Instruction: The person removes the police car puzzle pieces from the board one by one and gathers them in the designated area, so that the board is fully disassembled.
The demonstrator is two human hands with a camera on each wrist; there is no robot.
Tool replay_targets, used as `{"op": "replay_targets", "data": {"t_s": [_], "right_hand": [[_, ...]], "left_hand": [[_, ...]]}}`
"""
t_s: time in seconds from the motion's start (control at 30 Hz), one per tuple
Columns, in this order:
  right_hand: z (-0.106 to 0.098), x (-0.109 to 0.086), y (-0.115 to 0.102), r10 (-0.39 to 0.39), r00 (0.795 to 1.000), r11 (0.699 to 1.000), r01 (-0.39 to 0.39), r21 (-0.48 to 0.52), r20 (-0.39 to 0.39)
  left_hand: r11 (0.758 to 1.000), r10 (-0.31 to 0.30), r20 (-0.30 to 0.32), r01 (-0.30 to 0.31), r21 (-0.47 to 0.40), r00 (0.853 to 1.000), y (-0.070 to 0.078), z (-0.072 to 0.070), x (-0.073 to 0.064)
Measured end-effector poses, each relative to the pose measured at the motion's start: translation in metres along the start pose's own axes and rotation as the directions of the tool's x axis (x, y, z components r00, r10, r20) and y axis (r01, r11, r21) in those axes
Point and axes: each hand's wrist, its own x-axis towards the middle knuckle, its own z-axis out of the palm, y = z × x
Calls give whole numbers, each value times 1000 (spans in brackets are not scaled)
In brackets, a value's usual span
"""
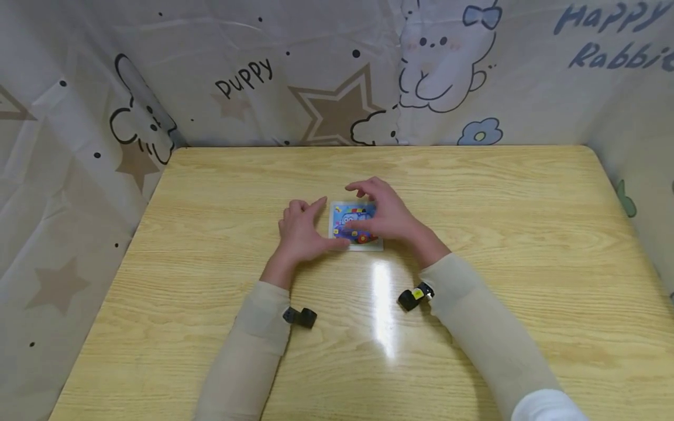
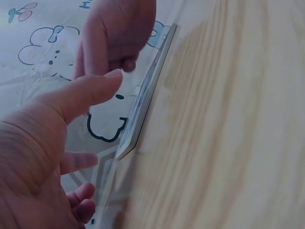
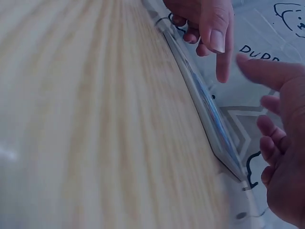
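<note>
White-bordered, multicoloured picture card

Light wood-grain table, white-edged picture board lying flat

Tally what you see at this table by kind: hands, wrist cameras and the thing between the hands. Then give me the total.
Hands: 2 (left hand, right hand)
Wrist cameras: 2 (left camera, right camera)
Picture board: 1
Total: 5

A white-bordered, colourful picture board lies face-up.
</note>
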Motion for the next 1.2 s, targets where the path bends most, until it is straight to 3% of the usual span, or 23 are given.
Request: {"op": "replay_targets", "data": {"t_s": [0.3,0.57,1.2], "right_hand": [[7,8,6,39,996,996,-32,-79,86],[11,14,8,54,989,990,-35,-140,134],[8,21,12,72,974,988,-40,-149,216]], "left_hand": [[999,-16,49,14,45,999,-1,8,0],[998,-19,56,16,54,998,0,7,-1],[997,-33,68,28,71,997,0,6,0]]}}
